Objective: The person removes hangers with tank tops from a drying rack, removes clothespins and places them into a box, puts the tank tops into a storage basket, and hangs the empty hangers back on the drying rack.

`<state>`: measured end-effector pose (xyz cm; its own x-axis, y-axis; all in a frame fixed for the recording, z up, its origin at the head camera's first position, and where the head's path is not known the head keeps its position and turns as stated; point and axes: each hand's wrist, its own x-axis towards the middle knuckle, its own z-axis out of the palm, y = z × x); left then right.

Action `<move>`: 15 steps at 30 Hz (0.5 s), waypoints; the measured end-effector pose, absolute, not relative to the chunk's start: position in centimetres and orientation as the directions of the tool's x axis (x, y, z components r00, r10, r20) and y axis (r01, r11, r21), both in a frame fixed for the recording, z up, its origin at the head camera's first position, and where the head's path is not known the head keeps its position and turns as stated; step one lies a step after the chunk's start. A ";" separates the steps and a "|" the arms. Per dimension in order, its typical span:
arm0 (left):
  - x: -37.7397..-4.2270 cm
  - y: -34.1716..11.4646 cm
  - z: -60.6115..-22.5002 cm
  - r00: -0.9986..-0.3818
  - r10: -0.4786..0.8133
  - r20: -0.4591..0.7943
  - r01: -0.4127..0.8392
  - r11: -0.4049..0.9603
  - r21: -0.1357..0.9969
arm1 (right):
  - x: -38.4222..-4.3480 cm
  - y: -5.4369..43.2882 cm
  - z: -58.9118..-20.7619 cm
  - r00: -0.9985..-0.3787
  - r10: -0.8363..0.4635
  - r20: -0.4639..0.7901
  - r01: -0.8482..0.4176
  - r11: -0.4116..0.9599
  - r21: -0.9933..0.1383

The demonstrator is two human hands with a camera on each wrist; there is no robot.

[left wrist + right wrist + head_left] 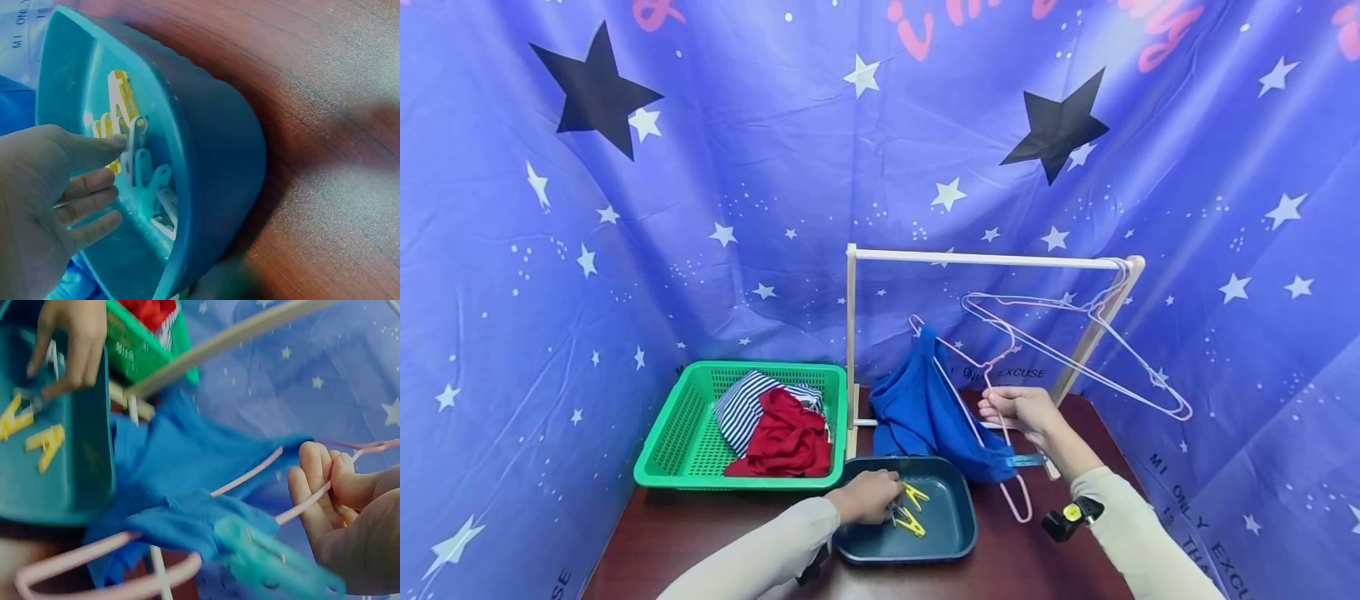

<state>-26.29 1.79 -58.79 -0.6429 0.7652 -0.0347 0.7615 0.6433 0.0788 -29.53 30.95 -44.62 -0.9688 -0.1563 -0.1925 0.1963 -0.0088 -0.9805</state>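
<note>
My right hand point(1030, 412) grips one side of a pink hanger point(992, 392), held tilted beside the rack. A blue garment point(917, 408) hangs from it, and a teal clothespin point(269, 556) is clipped on near the hanger's lower end. Over the dark teal basin point(943, 546), my left hand point(867, 497) reaches down inside. Its thumb and finger pinch a grey clothespin point(132, 147). Yellow clothespins point(912, 523) lie by the fingertips, with a teal clothespin point(149, 187) and a whitish clothespin point(165, 215) near the basin wall in the left wrist view.
A green basket point(662, 446) at the left holds a red cloth point(790, 437) and a striped cloth point(748, 408). Behind the basin stands a wooden rack point(985, 258), with more hangers point(1150, 375) at its right end. A star-patterned curtain point(820, 167) surrounds the brown table point(700, 533).
</note>
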 end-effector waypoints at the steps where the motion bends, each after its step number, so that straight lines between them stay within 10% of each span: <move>1: -26.3 1.7 -58.5 -0.639 0.769 -0.022 0.765 0.638 0.087 | -29.4 30.6 -44.7 -0.962 -0.179 -0.207 0.218 -0.047 -0.975; 15: -27.0 -0.2 -52.3 -0.604 0.701 0.378 0.797 0.538 0.275 | -29.4 26.1 -44.6 -0.899 -0.386 -0.205 0.315 -0.247 -0.916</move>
<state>-27.01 -0.17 -52.31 -0.6044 0.7010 0.3784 0.7966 0.5382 0.2753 -29.40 26.06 -44.56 -0.8993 -0.3862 -0.2052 0.3152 -0.2471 -0.9163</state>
